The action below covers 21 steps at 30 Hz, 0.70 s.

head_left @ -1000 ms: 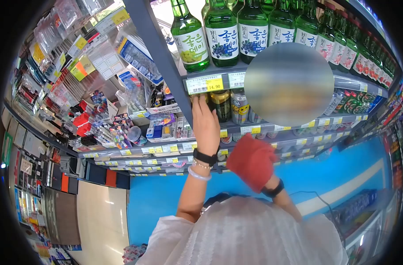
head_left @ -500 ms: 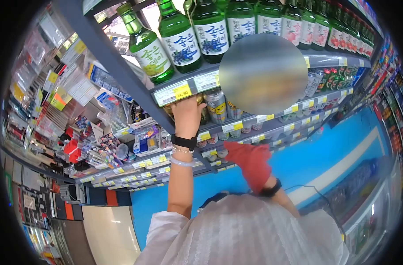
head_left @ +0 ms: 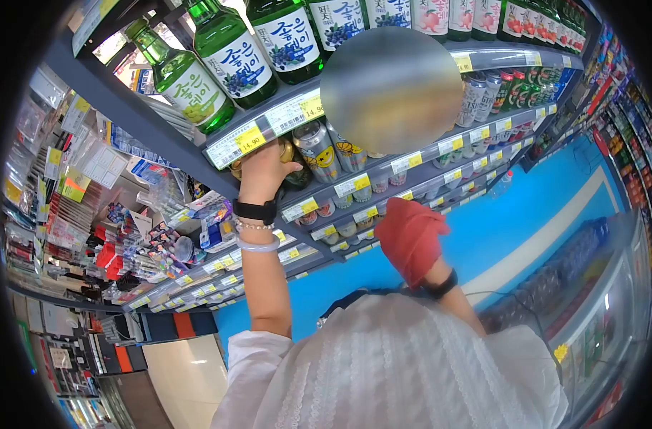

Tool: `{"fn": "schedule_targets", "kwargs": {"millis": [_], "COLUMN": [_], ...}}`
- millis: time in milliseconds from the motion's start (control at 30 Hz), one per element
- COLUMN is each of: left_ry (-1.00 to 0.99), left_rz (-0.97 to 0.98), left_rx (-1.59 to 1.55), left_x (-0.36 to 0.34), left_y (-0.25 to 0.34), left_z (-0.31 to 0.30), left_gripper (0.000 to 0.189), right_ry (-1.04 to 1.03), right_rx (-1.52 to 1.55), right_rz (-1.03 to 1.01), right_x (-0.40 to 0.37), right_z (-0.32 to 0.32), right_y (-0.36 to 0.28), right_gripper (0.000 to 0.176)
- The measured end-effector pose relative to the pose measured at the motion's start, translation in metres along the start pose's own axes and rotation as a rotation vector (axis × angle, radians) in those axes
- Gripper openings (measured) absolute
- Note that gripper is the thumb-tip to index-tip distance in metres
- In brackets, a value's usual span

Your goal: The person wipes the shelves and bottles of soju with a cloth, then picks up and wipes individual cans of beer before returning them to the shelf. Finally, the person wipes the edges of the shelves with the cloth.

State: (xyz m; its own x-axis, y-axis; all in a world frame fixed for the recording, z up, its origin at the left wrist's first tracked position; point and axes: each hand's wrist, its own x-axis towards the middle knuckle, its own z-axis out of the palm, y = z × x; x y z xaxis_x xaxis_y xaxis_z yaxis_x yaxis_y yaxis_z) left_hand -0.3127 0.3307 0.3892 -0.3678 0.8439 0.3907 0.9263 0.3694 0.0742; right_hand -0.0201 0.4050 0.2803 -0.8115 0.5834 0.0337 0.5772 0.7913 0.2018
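Left of centre, the left hand [head_left: 262, 173] is reaching beside a gold-topped can [head_left: 288, 151], grip hidden; the right hand [head_left: 435, 272], opening unclear, is bearing red cloth [head_left: 410, 239]. Working there seemingly calls for clearance.

Blue floor [head_left: 565, 168] — pale stripe [head_left: 547, 234], clear bottle [head_left: 502, 186] | packaged goods [head_left: 103, 166] — left

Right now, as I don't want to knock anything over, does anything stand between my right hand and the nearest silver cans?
Nothing loose shows between the right hand and the silver cans; only the shelf edge, with its price labels, runs in front.
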Motion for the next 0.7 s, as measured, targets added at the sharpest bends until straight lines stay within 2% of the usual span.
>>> {"fn": "schedule_targets", "kwargs": {"millis": [67, 100, 167, 200, 300, 433, 500, 567, 633, 700], "left_ry": [-0.024, -0.028, 0.033, 0.031, 0.087, 0.166, 0.282, 0.296, 0.317, 0.371], "left_rz": [-0.004, -0.003, 0.028, 0.029, 0.015, 0.028, -0.036, -0.053, -0.134, -0.076], "left_rx": [0.031, 0.031, 0.080, 0.080, -0.044, -0.096, -0.192, -0.206, -0.272, -0.351], "left_x": [-0.004, -0.006, -0.011, -0.014, -0.024, -0.045, -0.053, -0.062, -0.075, -0.089], "left_y": [0.003, 0.005, 0.009, 0.012, 0.015, 0.035, 0.041, 0.052, 0.071, 0.081], "left_z": [-0.007, -0.009, -0.011, -0.014, -0.019, -0.025, -0.025, -0.034, -0.047, -0.049], "left_gripper": [0.074, 0.074, 0.073, 0.073, 0.068, 0.071, 0.071, 0.068, 0.066, 0.060], "right_ry": [0.449, 0.447, 0.138, 0.116, 0.132, 0.148, 0.140, 0.111, 0.189, 0.278], "right_rx": [0.386, 0.388, 0.541, 0.599, 0.738, 0.834, 0.850, 0.760, 0.813, 0.860], "right_rz": [-0.309, -0.307, -0.258, -0.264, -0.286, -0.223, -0.190, 0.081, 0.095, 0.124], "right_x": [0.007, 0.003, -0.005, -0.007, -0.011, -0.005, -0.002, 0.004, 0.000, 0.002], "right_z": [0.084, 0.079, 0.052, 0.044, 0.024, -0.002, -0.011, -0.021, -0.046, -0.059], "right_y": [0.006, 0.006, 0.007, 0.008, 0.008, 0.003, -0.002, -0.007, -0.004, -0.008], "right_gripper": [0.049, 0.049, 0.070, 0.070, 0.071, 0.073, 0.073, 0.090, 0.092, 0.094]}}
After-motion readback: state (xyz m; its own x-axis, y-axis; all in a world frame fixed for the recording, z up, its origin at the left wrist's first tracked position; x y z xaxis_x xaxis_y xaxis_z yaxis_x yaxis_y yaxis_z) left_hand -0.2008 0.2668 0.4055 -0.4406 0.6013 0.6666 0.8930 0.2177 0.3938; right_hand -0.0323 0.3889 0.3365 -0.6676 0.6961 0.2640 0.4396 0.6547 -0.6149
